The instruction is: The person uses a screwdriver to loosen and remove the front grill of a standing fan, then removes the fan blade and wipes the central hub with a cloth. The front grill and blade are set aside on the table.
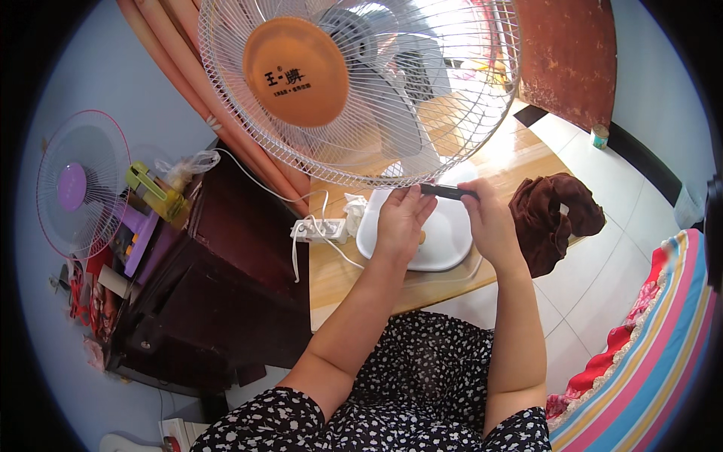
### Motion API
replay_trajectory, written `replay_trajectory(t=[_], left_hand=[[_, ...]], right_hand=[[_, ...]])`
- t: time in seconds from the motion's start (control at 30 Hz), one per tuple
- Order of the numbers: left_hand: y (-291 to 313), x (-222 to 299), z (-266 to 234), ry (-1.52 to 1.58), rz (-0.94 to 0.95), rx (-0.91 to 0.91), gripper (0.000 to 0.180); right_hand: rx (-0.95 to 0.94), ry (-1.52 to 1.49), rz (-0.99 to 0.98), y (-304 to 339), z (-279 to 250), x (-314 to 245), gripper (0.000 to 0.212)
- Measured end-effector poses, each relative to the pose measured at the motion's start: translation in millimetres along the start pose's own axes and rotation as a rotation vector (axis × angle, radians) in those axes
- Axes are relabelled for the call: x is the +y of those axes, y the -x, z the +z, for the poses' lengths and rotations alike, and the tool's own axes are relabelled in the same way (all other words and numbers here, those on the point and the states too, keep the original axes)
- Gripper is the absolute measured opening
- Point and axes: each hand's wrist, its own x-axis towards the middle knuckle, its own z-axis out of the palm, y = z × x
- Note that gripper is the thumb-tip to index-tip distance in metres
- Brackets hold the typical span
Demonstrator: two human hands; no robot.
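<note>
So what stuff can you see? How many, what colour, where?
stick: 1, black, held, centre
big fan: 1, orange middle, on table
small fan: 1, purple middle, far left
table: 1, light brown, centre
power strip: 1, white, on table
cloth: 1, brown, table's right edge
cabinet: 1, dark red, left
curtain: 1, orange, top left
striped cover: 1, multicoloured, right
outfit: 1, black with white, bottom
left fingers: 1 set, stick's left end
right fingers: 1 set, stick's right end

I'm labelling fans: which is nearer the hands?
The orange-centred fan, close to the left hand and right hand over the wooden table. The purple-centred fan is well away, at the far left.
</note>
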Motion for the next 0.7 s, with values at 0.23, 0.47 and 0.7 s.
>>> replay_trajectory(t=[0.23, 0.47, 0.7], left_hand=[[-0.6, 3.3, -1.5, 0.079, 0.027, -0.003, 0.015], [1.7, 9.1, -6.7, 0.050, -0.025, -0.002, 0.015], [-12.9, 27.1, -67.3, 0.196, 0.164, 0.046, 0.024]], right_hand=[[0.073, -0.083, -0.005, -1.7, 7.7, -3.8, 0.016], [0.025, -0.201, 0.223, -1.1, 18.4, 4.5, 0.025], [-0.003, -0.486, 0.347, -4.2, 22.4, 5.1, 0.035]])
